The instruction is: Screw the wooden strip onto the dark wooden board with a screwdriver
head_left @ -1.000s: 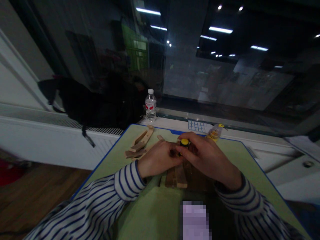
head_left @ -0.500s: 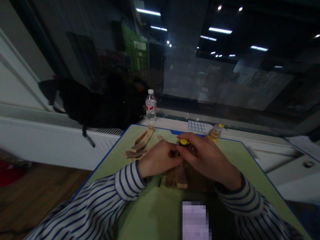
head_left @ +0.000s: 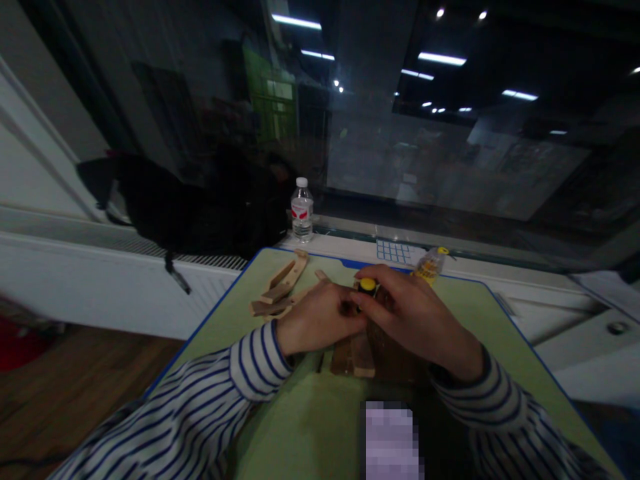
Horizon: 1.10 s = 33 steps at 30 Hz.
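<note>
Near the far side of the table, my right hand (head_left: 417,313) is curled round an upright black handle with a yellow top (head_left: 368,285), which looks like a screwdriver; its lower end is hidden by my fingers. My left hand (head_left: 323,317) is closed right beside it, fingertips pinched together at the handle's lower part. What those fingertips hold is hidden. Below both hands, a wooden strip (head_left: 363,360) lies on a brown board (head_left: 400,357). Left of my left hand, several wooden pieces (head_left: 283,283) lie in a loose pile, one with holes in it.
The green table (head_left: 290,427) has a blue edge. A blurred pale rectangle (head_left: 391,440) lies near me. On the sill stand a water bottle (head_left: 302,212) and a dark bag (head_left: 190,213). A yellow-capped clear container (head_left: 429,265) is at the far right, before the window.
Almost nothing differs. Both hands stay at the yellow-topped handle, with only a very slight shift of my right fingers and of the view.
</note>
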Motion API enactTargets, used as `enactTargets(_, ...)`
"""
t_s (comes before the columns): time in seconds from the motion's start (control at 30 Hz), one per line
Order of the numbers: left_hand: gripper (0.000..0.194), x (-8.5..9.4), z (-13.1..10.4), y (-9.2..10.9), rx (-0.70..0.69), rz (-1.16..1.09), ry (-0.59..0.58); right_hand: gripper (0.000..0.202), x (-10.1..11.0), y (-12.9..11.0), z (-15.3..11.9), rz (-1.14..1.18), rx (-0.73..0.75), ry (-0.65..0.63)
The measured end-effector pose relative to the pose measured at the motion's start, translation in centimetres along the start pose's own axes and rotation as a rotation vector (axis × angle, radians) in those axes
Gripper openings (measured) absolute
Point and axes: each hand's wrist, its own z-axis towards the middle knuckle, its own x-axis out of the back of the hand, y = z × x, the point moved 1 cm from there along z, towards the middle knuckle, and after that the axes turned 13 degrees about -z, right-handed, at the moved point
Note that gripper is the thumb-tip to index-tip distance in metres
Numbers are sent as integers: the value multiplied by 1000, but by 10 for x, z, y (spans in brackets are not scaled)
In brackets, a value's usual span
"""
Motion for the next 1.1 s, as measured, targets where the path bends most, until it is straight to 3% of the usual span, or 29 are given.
enactTargets(0.87, 21, 4, 1, -2, 4, -17, -1, 33, 2, -2, -1, 3, -17, -15)
enactTargets(1.1, 18, 3, 2, -3, 9, -50, -21, 28, 1, -1, 0, 23, -21, -6)
